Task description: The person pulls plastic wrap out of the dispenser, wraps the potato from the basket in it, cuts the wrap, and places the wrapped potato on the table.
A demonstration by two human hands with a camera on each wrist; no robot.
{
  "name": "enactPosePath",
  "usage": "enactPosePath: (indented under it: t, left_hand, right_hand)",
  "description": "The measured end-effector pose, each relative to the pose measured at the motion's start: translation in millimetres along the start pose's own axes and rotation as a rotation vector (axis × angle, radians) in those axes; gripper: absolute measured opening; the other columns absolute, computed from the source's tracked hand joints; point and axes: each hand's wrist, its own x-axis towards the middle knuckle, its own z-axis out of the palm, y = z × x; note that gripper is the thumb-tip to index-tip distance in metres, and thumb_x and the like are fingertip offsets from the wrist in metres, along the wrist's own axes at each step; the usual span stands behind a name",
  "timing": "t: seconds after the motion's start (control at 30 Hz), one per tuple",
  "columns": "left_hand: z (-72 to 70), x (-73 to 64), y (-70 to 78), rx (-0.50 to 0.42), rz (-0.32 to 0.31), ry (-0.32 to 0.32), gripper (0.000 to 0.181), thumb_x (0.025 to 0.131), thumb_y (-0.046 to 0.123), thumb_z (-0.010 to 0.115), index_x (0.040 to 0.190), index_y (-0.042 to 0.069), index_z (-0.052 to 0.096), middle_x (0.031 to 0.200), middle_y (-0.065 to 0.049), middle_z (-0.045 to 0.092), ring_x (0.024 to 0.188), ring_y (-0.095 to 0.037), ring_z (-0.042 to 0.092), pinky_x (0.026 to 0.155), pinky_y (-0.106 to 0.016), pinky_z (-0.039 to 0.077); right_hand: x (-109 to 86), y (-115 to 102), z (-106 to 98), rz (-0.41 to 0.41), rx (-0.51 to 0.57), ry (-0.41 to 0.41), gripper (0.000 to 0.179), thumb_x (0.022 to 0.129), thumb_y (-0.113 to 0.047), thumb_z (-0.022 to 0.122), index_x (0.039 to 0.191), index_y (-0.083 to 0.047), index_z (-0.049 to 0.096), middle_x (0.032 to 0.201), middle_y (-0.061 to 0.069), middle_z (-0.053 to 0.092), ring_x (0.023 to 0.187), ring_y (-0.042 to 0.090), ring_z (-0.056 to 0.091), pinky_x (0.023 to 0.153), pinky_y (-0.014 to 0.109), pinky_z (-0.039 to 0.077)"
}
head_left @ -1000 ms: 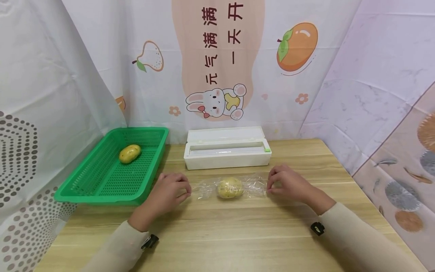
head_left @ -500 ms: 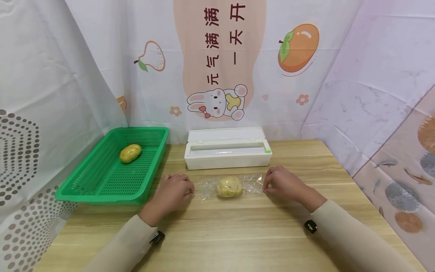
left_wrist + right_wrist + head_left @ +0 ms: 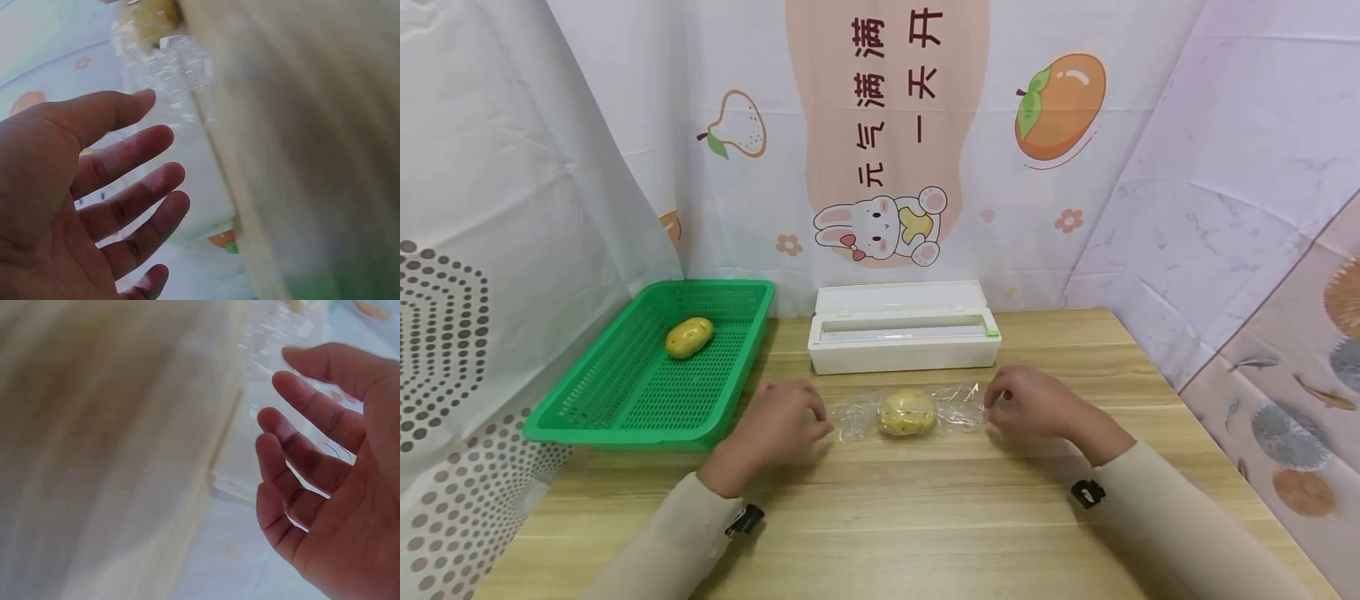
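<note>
Potato [image 3: 907, 413] in clear film [image 3: 961, 407] was placed midway between left hand [image 3: 778, 425] and right hand [image 3: 1033, 404] — neither clearly nearer — with the wrap's long axis laid sideways across the table [image 3: 925, 517], an end beside each. Both hands were held with fingers parted, nothing gripped; contact with the film could not be told.

From head height, the widest view faces forward and down across the tabletop [image 3: 895, 517] to the printed backdrop [image 3: 745, 233]. Each wrist camera looks close up, at a steep tilt, along the left hand [image 3: 94, 181] or right hand [image 3: 337, 462]. All three share the clear film [image 3: 958, 404] and white box [image 3: 904, 358].
</note>
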Motion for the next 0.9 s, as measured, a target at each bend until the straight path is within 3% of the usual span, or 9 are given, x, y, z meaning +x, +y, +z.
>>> enactPosePath:
  t: [0.13, 0.27, 0.43, 0.57, 0.73, 0.9]
  left_hand:
    - [-7.7, 4.1, 2.2, -0.055, -0.016, 0.041, 0.020, 0.087, 0.043, 0.082, 0.091, 0.025, 0.076, 0.104, 0.005, 0.073, 0.102, -0.021, 0.068, 0.093, -0.049, 0.042]
    - [-10.2, 12.1, 13.5, -0.117, 0.024, 0.012, 0.049, 0.083, 0.047, 0.085, 0.119, 0.017, 0.071, 0.120, -0.002, 0.073, 0.112, -0.025, 0.067, 0.098, -0.048, 0.049]
    - [-4.5, 23.1, 32.9, -0.144, 0.058, -0.074, 0.078, 0.077, 0.047, 0.090, 0.140, 0.014, 0.060, 0.140, -0.005, 0.066, 0.129, -0.029, 0.062, 0.110, -0.051, 0.047]
    - [0.1, 32.5, 42.8, -0.141, 0.063, -0.104, 0.085, 0.076, 0.044, 0.092, 0.146, 0.012, 0.055, 0.145, -0.006, 0.063, 0.131, -0.030, 0.061, 0.111, -0.052, 0.045]
    - [7.3, 43.0, 45.5, -0.178, 0.081, -0.130, 0.082, 0.076, 0.037, 0.093, 0.144, 0.013, 0.055, 0.142, -0.006, 0.065, 0.127, -0.029, 0.063, 0.108, -0.049, 0.049]
    - [15.7, 47.4, 44.8, -0.212, 0.120, -0.142, 0.063, 0.075, 0.032, 0.093, 0.128, 0.012, 0.066, 0.126, -0.005, 0.073, 0.115, -0.025, 0.068, 0.099, -0.045, 0.053]
  right_hand:
    - [2.6, -4, -9, 0.025, 0.067, 0.046, 0.023, 0.087, -0.024, 0.083, 0.106, -0.013, 0.075, 0.103, -0.002, 0.072, 0.096, 0.023, 0.067, 0.086, 0.040, 0.054]
    - [11.8, -15, -10, -0.004, 0.113, 0.093, 0.053, 0.082, -0.031, 0.088, 0.125, -0.009, 0.068, 0.123, 0.004, 0.071, 0.113, 0.030, 0.066, 0.098, 0.048, 0.053]
    - [27.1, -34, -2, -0.014, 0.184, -0.005, 0.073, 0.082, -0.030, 0.089, 0.143, -0.007, 0.057, 0.145, 0.010, 0.061, 0.136, 0.033, 0.056, 0.113, 0.053, 0.044]
    - [36.4, -45, 8, 0.007, 0.192, -0.100, 0.083, 0.079, -0.025, 0.091, 0.149, -0.004, 0.051, 0.150, 0.014, 0.057, 0.140, 0.035, 0.051, 0.116, 0.053, 0.042]
    - [44.6, -49, 21, -0.029, 0.175, -0.136, 0.091, 0.075, -0.024, 0.094, 0.149, 0.005, 0.048, 0.145, 0.019, 0.060, 0.135, 0.035, 0.057, 0.113, 0.050, 0.045]
    - [48.4, -50, 31, -0.062, 0.175, -0.154, 0.066, 0.077, -0.021, 0.092, 0.134, -0.003, 0.063, 0.120, 0.004, 0.072, 0.111, 0.019, 0.067, 0.100, 0.042, 0.054]
